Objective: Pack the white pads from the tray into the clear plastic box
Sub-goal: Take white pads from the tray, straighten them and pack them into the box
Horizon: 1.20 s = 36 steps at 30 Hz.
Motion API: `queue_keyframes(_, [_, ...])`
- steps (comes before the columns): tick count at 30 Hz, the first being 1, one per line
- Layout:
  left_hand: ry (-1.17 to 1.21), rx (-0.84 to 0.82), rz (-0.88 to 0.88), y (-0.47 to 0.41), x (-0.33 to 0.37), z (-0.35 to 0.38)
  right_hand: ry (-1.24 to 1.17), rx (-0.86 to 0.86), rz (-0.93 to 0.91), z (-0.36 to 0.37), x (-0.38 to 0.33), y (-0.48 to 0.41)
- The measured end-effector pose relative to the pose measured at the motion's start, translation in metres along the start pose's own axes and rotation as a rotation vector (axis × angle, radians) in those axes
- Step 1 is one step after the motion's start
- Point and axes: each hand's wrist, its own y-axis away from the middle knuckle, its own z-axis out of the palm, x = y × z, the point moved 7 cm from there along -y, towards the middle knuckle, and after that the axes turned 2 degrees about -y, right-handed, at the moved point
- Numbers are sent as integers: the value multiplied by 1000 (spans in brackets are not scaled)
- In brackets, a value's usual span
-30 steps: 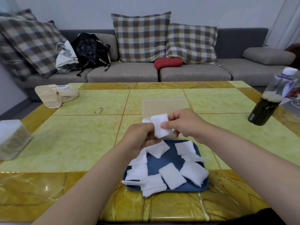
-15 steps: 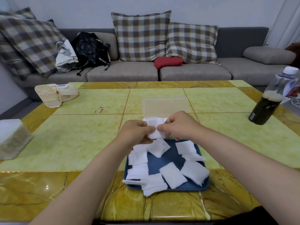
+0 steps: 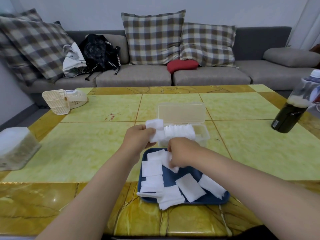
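Note:
A blue tray [image 3: 214,199] lies at the table's near edge with several white pads [image 3: 189,188] scattered on it. Just behind it stands the clear plastic box [image 3: 202,134], lid up, with a row of white pads standing inside [image 3: 180,131]. My left hand [image 3: 138,138] holds a small stack of pads [image 3: 155,129] at the box's left end. My right hand [image 3: 181,152] reaches down onto the tray's far side and pinches a pad [image 3: 168,162] there.
A dark bottle [image 3: 292,111] stands at the right of the yellow tiled table [image 3: 86,149]. A white fan [image 3: 59,100] lies at the back left, a white tissue box [image 3: 15,148] at the left edge. A sofa with cushions runs behind.
My right hand let go of the pads held in front of the box and dropped to the tray. My left hand kept the stack and moved up left.

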Motion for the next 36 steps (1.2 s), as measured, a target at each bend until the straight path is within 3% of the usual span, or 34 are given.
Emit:
queue_keyframes(5, [14, -14, 3, 1, 1, 3, -66, -55, -20, -6, 1, 8])
queue_keyframes(9, [58, -8, -20, 0, -2, 3, -377, -16, -18, -38, 15, 18])
queue_keyframes(16, [112, -18, -74, 0, -11, 11, -918, 202, -46, -83, 31, 32])
queue_keyframes(27, [250, -245, -83, 9, -5, 36, -853, 289, -30, -83, 29, 29])
queue_keyframes(36, [148, -338, -50, 12, 6, 47, -698, 424, -42, -87, 38, 24])
